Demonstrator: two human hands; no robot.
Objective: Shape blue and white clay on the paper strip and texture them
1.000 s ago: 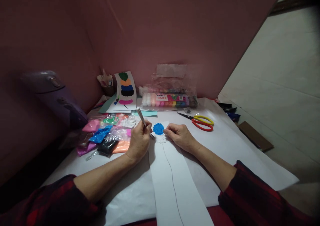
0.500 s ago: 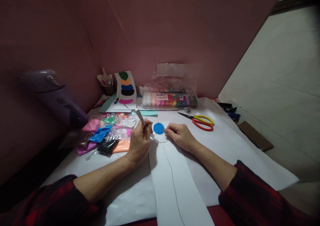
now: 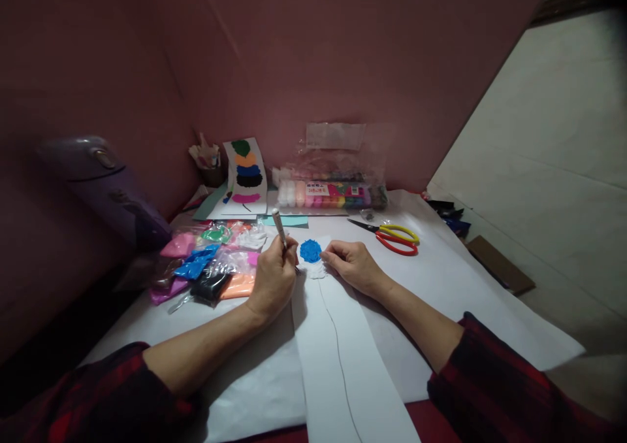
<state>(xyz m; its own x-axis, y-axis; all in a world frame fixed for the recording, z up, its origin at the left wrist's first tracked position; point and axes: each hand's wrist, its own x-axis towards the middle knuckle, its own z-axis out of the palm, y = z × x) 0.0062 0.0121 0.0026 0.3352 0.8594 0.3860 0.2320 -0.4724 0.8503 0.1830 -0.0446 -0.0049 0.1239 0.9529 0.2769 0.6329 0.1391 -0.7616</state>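
Note:
My left hand point(image 3: 274, 274) is closed around a fork point(image 3: 279, 226), its pale handle pointing up and its tines down beside the clay, mostly hidden by my fingers. A round patch of textured blue clay point(image 3: 310, 251) lies at the far end of a long white paper strip point(image 3: 321, 351). Below it sits a ruffled white clay patch point(image 3: 316, 271), from which a thin drawn line runs down the strip. My right hand point(image 3: 355, 265) rests at the right, thumb and forefinger pinched together at the blue patch's edge; whether anything is between them is hidden.
Bagged coloured clay point(image 3: 210, 266) lies left of my left hand. Scissors point(image 3: 392, 235) with red and yellow handles lie to the right. Behind are a clay multipack point(image 3: 323, 195), a card with coloured patches point(image 3: 247, 178) and a stick holder point(image 3: 208, 162). A purple flask point(image 3: 110, 188) stands left.
The fork has tilted in my left hand: its handle top has swung slightly right, and the tines, plain before, are now barely visible. My right hand has stayed in place.

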